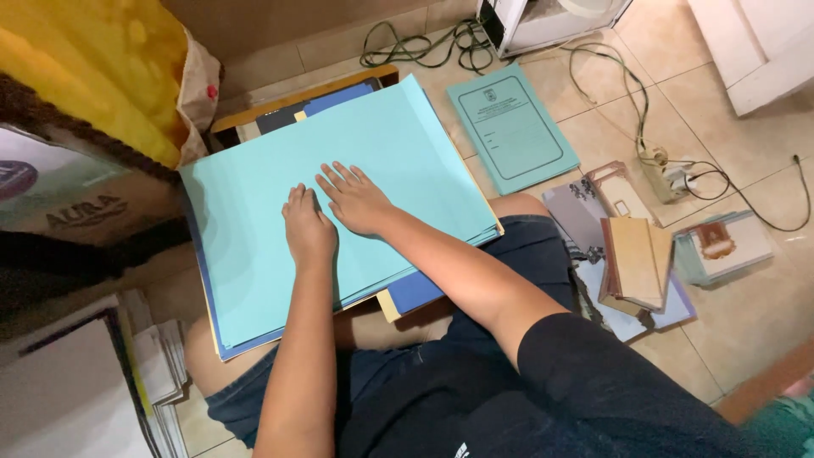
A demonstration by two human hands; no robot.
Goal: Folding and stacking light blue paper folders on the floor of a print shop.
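Observation:
A stack of large light-blue paper folders [254, 187] lies across my lap, with darker blue and yellow sheets showing under its edges. My left hand [307, 231] rests on top of the stack, fingers curled down against the paper. My right hand [354, 199] lies flat beside it with fingers spread, pressing on the same top folder. Neither hand grips anything.
A separate blue-green printed folder [511, 129] lies on the tiled floor [746, 314] to the right. Small booklets and cards [636, 259] are piled near my right knee. A power strip with cables [666, 174] sits further right. Cardboard box [76, 203] and paper stacks [93, 382] crowd the left.

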